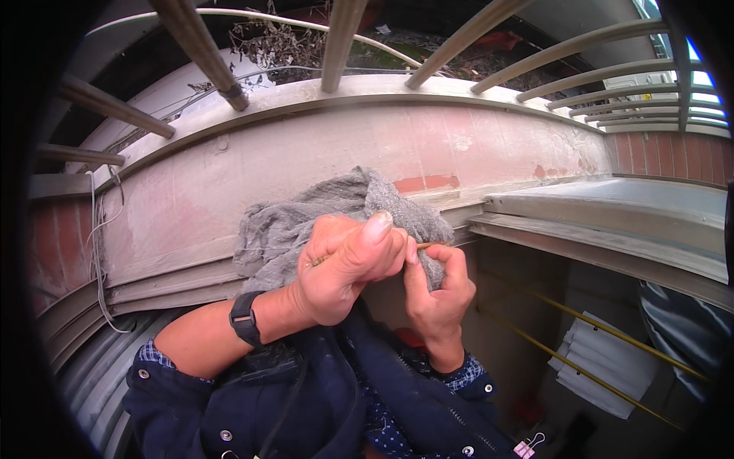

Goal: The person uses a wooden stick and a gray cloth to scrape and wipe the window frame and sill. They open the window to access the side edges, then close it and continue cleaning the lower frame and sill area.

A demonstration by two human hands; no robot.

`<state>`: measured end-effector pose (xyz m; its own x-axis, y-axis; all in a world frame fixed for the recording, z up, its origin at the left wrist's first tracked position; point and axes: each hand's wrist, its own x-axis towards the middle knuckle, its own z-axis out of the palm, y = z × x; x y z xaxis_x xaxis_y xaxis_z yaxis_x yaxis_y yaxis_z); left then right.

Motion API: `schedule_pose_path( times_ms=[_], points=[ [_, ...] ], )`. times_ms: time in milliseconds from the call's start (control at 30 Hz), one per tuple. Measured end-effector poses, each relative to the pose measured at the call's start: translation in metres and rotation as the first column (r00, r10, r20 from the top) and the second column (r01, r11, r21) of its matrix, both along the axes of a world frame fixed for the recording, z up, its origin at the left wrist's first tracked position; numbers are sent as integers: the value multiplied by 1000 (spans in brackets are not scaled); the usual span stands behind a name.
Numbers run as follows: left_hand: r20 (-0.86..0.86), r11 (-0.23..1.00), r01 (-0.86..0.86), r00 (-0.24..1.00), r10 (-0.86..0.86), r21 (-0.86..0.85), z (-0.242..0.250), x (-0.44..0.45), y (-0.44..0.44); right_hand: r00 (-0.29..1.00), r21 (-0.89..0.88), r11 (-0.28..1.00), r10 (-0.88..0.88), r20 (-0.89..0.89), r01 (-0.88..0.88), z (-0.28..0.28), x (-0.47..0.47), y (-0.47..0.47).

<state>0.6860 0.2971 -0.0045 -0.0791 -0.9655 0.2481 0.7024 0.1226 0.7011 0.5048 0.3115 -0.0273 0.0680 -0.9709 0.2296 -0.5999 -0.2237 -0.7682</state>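
Observation:
My left hand (347, 267) is closed around a thin, light brown stick (425, 245), its thumb up. One end of the stick shows at the palm's left side, and the other sticks out past the fingers. With thumb and forefinger, my right hand (438, 287) pinches the stick's tip on the right. Behind both hands a grey fluffy cloth (287, 221) lies bunched over the window sill and its track. A thin pale thread (266, 248) runs leftward across the cloth from my left hand. Whether it is fixed to the stick is hidden.
Metal bars (343, 46) rise from the outer edge of the worn, pinkish sill (344, 135). A sliding window frame (602, 246) stands at the right. White cables (98, 275) hang at the left. Yellow rails (608, 333) with a pale cloth (608, 367) are below right.

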Motion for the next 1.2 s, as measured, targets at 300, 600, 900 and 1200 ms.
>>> schedule_pose_path(
  times_ms=[300,600,900,1200],
  points=[
    [169,994,-86,983,73,72,25,90,53,914,-76,910,406,-21,-407,3,89,39],
    [444,961,-262,874,199,85,71,179,119,657,-188,651,753,38,-735,-3,179,75],
    [527,935,-355,796,296,11,91,184,140,522,-189,543,840,151,-818,-1,186,71],
    [381,969,-115,904,194,-221,58,129,108,691,-198,693,717,91,-693,5,112,41]
  ],
)
